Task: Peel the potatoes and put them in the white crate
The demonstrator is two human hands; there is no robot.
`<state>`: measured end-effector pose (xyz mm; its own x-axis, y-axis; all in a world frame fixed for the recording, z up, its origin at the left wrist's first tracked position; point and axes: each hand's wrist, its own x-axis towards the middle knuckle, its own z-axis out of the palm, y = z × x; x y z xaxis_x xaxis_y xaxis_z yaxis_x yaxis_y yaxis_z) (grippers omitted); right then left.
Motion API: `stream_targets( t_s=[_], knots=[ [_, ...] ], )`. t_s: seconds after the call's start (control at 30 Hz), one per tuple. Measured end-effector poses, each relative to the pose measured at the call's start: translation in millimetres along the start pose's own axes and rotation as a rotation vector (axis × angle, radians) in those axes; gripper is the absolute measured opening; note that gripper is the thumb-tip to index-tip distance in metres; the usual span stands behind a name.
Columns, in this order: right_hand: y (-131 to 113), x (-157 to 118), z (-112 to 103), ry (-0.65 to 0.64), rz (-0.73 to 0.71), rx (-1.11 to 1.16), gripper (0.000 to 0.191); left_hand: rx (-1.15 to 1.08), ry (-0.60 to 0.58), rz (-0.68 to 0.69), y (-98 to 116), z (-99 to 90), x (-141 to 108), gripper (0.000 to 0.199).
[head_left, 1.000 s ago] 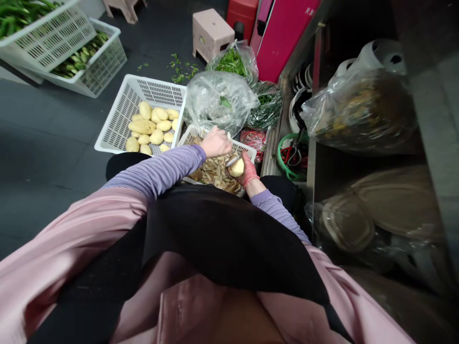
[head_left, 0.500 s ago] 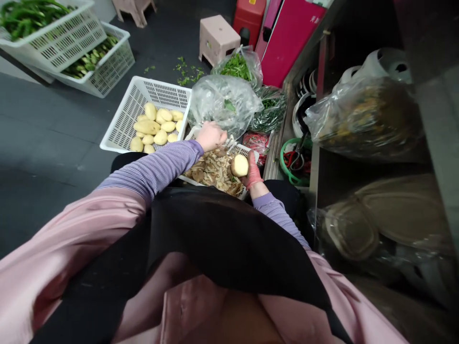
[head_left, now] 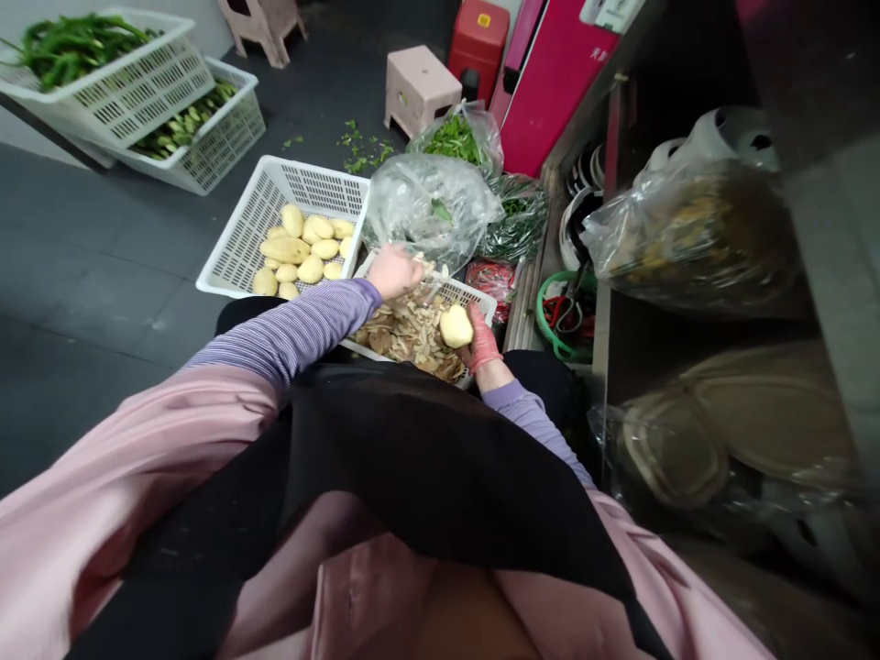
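Observation:
A pale yellow potato is held by my right hand, which wears a reddish glove, above the right part of a white basket of brown peelings. My left hand is bare and closed over the same basket, left of and beyond the potato. Something small and pale shows by its fingers, too blurred to name. Several peeled potatoes lie in another white basket at the left.
Bagged greens and a clear plastic bag lie beyond the peelings. A green basket with scissors stands right, beside a shelf holding bags. Farther off are stacked vegetable crates and a pink stool.
My left hand has shifted slightly left, away from the potato. The potato has turned in my right hand, and its brown edge no longer shows. The whole view has moved slightly.

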<state>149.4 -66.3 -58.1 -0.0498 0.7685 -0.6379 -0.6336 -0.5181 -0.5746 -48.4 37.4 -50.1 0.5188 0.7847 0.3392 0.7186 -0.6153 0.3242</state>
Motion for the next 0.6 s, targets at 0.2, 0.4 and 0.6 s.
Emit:
stream_targets(
  t_s=[0.2, 0.4, 0.6],
  knots=[
    [-4, 4, -8, -0.26, -0.287, -0.202, 0.061, 0.133, -0.097, -0.078, -4, -4.3, 11, 0.038],
    [-8, -2, -17, -0.321, -0.406, -0.334, 0.072, 0.13, -0.086, 0.005, 0, -11.1, 10, 0.038],
    [-10, -7, -10, -0.34, -0.379, -0.231, 0.067, 0.231, -0.218, -0.27, -8, -24.4, 4, 0.043]
  ],
)
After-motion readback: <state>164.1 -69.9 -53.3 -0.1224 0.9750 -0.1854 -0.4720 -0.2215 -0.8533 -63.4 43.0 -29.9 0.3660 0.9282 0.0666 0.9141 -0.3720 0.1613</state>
